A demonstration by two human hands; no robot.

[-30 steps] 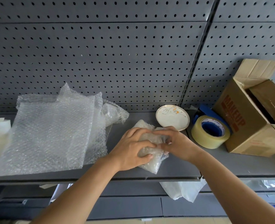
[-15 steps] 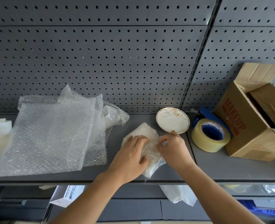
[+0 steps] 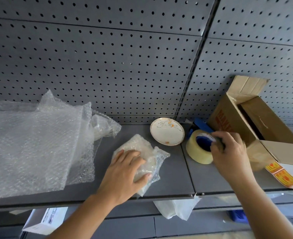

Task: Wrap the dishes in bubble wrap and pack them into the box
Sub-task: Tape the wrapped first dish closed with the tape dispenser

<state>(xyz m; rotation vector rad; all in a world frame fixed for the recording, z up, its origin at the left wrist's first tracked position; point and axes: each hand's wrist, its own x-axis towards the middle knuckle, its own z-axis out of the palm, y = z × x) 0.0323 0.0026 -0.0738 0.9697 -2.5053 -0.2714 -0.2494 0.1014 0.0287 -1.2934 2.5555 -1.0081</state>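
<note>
A dish wrapped in bubble wrap [image 3: 147,152] lies on the grey shelf [image 3: 175,178]. My left hand [image 3: 125,171] presses flat on it, thumb along its near edge. A bare white plate [image 3: 167,131] with an orange flower pattern leans at the back of the shelf. To its right sits a roll of clear packing tape [image 3: 197,151] on a blue dispenser [image 3: 201,124]. My right hand [image 3: 228,150] grips the roll at its right side, fingers curled over the rim. The open cardboard box [image 3: 237,121] stands at the far right.
Large loose sheets of bubble wrap [image 3: 33,144] cover the left half of the shelf. A perforated grey back panel [image 3: 125,66] rises behind. Orange and yellow stickers [image 3: 280,173] lie by the box. White plastic [image 3: 176,207] hangs below the shelf edge.
My right hand left the wrapped dish and moved right onto the tape roll. My left hand stayed on the bundle, now pressing it down alone.
</note>
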